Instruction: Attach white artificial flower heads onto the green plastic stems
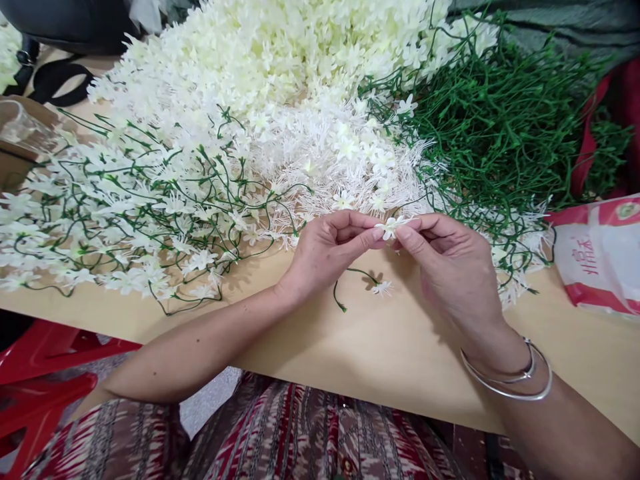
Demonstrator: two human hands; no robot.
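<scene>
Between my two hands, above the table, is a small white artificial flower (389,229). My left hand (333,247) pinches its left side with thumb and forefinger. On the other side, my right hand (447,257) grips it the same way; two silver bangles circle that wrist. Just below lies a green plastic stem (340,299) with a spiky white piece (383,288) close by on the tabletop. Left of my hands spreads a heap of white flowers on green stems (165,173).
A large mound of loose white petals (280,53) fills the back, with spiky white pieces (320,157) in front. Bare green stems (500,120) are piled at right, beside a red-and-white bag (600,257). Red stools (45,360) stand below the table (450,373) at left.
</scene>
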